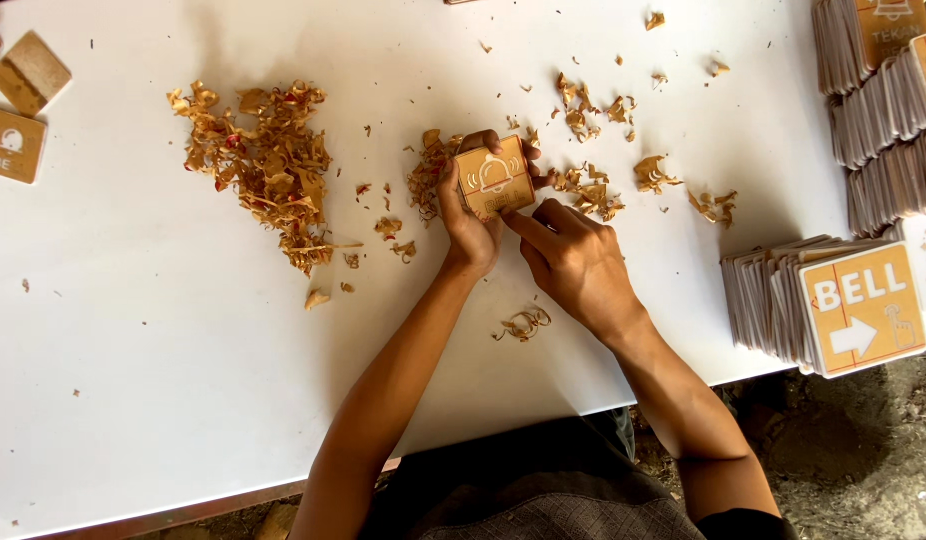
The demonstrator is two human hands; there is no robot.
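Observation:
My left hand grips a small square tan sign plate with a white bell symbol, held just above the white table. Thumb and fingers wrap its left and top edges. My right hand sits right beside it, with the index finger pressed against the plate's lower right edge. Curled tan peelings lie just behind the plate.
A big heap of tan and red shavings lies at left. Two small plates rest at the far left edge. Rows of stacked sign plates and more stacks fill the right side. The table's near edge crosses at bottom.

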